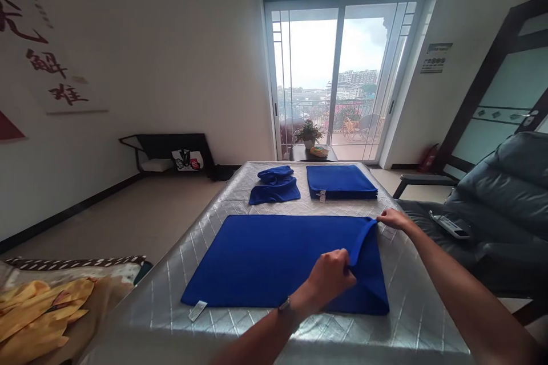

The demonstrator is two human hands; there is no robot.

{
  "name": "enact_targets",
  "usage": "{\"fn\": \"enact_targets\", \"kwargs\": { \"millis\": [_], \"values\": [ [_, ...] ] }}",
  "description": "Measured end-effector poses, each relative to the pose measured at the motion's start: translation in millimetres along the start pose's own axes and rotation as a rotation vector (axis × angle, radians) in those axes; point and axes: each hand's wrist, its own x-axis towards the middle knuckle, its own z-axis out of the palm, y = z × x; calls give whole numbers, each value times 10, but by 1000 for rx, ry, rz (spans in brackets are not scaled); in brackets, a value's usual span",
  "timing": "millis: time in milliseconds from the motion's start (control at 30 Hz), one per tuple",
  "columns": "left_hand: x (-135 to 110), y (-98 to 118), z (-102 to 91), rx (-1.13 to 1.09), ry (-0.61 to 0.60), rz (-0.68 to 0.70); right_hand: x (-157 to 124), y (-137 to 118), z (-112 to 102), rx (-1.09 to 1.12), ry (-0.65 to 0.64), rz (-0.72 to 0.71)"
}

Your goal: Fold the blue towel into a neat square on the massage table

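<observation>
A blue cloth [274,256] lies spread on the silver quilted table cover [411,319], with a white tag at its near left corner. My left hand [333,271] is closed on the cloth's right edge, which is lifted and turned inward. At the far right corner of the same cloth, my right hand [393,219] pinches the edge between its fingers. Beyond it sits a stack of folded blue cloths [340,178] with white tags, and to its left a crumpled blue cloth [275,185].
To the right stands a dark armchair [505,199] with a white device [449,224] on it. Yellow cloths [43,313] lie at the lower left. A black bench [171,148] holds a bag by the wall. A potted plant [309,132] stands before the glass door.
</observation>
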Motion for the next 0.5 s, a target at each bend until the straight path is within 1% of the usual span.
{"fn": "enact_targets", "kwargs": {
  "millis": [67, 100, 200, 267, 367, 433, 500],
  "values": [
    [-232, -242, -338, -91, 41, -141, -46, -275, 7, 141, -34, -49],
    [-363, -348, -478, -132, 53, -190, -73, -446, 28, 222, -50, -82],
    [-785, -613, -791, -226, 80, -285, -167, -1081, 176, 454, -80, -231],
    [-1059, -774, -946, -244, 129, -348, -235, -1579, 339, 611, -103, -346],
    [-1419, -1039, -1164, -219, 284, -479, -319, -2358, 650, 830, -119, -477],
    [-1628, -1218, -1324, -212, 415, -558, -356, -2858, 886, 883, -128, -510],
    [-1819, -1371, -1496, -212, 532, -625, -383, -3326, 1135, 876, -148, -530]
  ]
}}
